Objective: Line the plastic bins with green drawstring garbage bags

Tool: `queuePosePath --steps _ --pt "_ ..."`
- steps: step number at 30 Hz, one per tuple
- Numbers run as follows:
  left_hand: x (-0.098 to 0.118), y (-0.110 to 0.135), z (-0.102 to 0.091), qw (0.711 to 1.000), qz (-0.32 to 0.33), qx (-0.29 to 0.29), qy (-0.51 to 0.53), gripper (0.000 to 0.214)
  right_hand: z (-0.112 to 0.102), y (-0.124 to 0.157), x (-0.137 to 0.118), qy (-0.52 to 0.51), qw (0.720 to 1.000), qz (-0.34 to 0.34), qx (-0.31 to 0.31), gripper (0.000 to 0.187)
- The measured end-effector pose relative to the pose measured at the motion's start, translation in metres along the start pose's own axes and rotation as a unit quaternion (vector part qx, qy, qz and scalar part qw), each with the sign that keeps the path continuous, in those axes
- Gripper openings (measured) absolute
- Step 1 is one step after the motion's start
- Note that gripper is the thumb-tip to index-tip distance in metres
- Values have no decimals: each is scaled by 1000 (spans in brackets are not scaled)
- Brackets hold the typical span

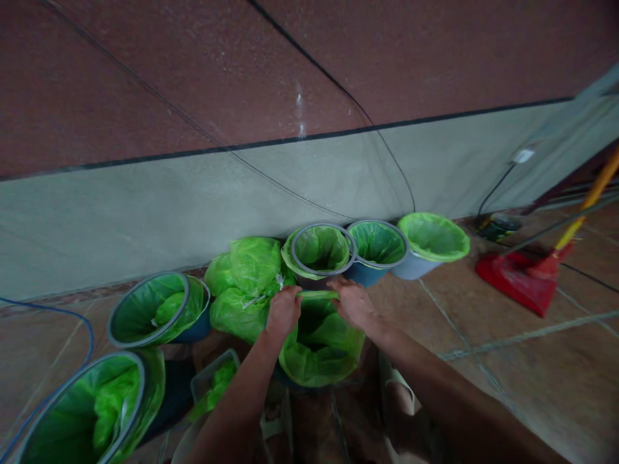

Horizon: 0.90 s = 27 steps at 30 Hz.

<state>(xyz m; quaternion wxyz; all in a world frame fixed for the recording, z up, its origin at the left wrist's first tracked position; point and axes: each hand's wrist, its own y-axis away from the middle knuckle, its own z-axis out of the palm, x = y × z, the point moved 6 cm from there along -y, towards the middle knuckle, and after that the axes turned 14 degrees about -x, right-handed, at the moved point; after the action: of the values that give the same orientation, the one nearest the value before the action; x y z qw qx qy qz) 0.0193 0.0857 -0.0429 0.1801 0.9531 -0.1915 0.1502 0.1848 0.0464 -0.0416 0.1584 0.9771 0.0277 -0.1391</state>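
At my far left, two round bins (142, 380) with smooth grey rims held crinkled green liners; the nearer was cut off at the bottom. My left forearm partly covered a squarish tub (198, 390). Knotted, bulging bags (254, 264) slumped near the wall (193, 219). My left hand (284, 309) and right hand (355, 301) pinched the far edge of a thin green bag (319, 370), drawn straight between them, its mouth gaping between my forearms. Its depths were too dark to read, and its support was mostly hidden. Three lined bins (418, 265) stood just behind, rims close together. Rightward, tiled floor (464, 322) spread toward a hard red dustpan (517, 280), its yellow handle cut off.
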Motion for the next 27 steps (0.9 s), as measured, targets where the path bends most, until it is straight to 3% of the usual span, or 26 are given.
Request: queuePosePath --steps 9,15,19,23,27 --pt "7 -2 7 997 52 6 52 24 1 -5 -7 -2 1000 -31 1 19" --pt "6 0 9 999 49 -8 10 24 -8 -3 -4 4 999 -23 40 26" --pt "9 1 4 999 46 -6 -19 20 -6 -1 -6 -21 998 -41 40 21" --pt "19 5 3 996 83 14 -27 21 -9 4 -17 -27 994 -84 63 44" --pt "30 10 6 994 102 16 -23 22 -11 7 -26 -20 994 -103 24 24"
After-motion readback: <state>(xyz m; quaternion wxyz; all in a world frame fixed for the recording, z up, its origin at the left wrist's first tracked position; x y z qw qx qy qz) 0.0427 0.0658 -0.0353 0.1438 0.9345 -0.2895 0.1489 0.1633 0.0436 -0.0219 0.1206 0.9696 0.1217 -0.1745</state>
